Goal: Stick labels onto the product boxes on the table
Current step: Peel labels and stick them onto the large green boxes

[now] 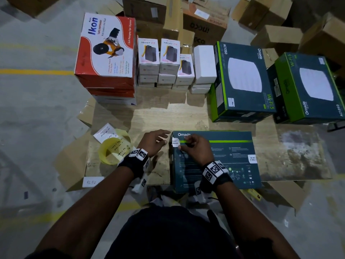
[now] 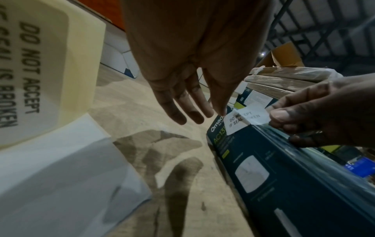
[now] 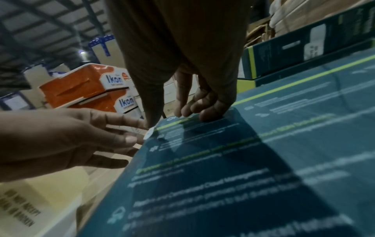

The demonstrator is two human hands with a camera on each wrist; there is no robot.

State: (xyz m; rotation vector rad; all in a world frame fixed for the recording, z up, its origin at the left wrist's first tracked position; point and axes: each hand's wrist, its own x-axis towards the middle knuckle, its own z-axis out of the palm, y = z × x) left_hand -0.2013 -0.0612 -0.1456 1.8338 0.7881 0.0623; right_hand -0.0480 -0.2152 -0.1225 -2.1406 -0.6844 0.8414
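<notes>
From where I sit, my left hand (image 1: 154,142) hovers over the pale wooden surface (image 1: 186,116) with fingers spread and empty, just left of the flat dark-teal Omada cardboard box (image 1: 224,165). That box lies long axis left to right, its far-left corner nearest both hands. There the small white seal label (image 1: 175,142) straddles the left edge, half stuck. My right hand (image 1: 196,148) pinches the label's right end on the top face. I judge the left hand better placed to press the hanging flap.
</notes>
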